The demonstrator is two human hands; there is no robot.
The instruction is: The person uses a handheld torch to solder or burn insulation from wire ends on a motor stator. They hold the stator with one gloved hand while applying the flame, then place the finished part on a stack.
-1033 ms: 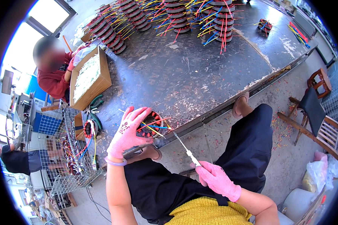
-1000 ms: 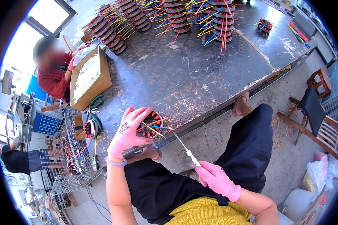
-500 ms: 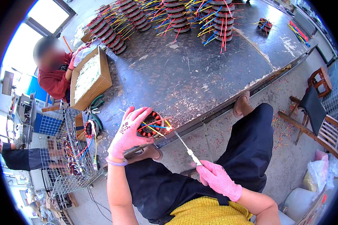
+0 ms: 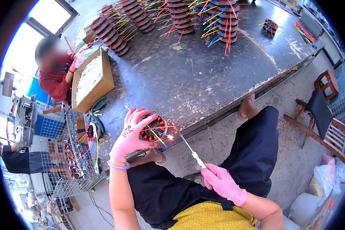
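My left hand [image 4: 132, 132], in a pink glove, is closed round a motor stator [image 4: 165, 123] at the table's front edge. The stator is a ring with red windings, and red, blue and yellow wire leads stick out of it. At the end of the blue lead [image 4: 161, 134] a small flame [image 4: 170, 137] glows. My right hand [image 4: 223, 183], also gloved in pink, grips a long-necked lighter [image 4: 195, 155] with a white handle. Its metal tip points at the leads and stands slightly apart from the flame.
Stacks of stators [image 4: 228, 23] with coloured leads line the table's far side. Another stator [image 4: 91, 132] and green-handled pliers [image 4: 99, 105] lie left of my left hand. A co-worker [image 4: 55, 82] sits behind a cardboard box [image 4: 94, 80]. A wire basket [image 4: 74, 184] stands at lower left.
The flame has moved slightly down and left, from near the yellow lead to the blue lead's end. The leads have shifted a little; the lighter has hardly moved.
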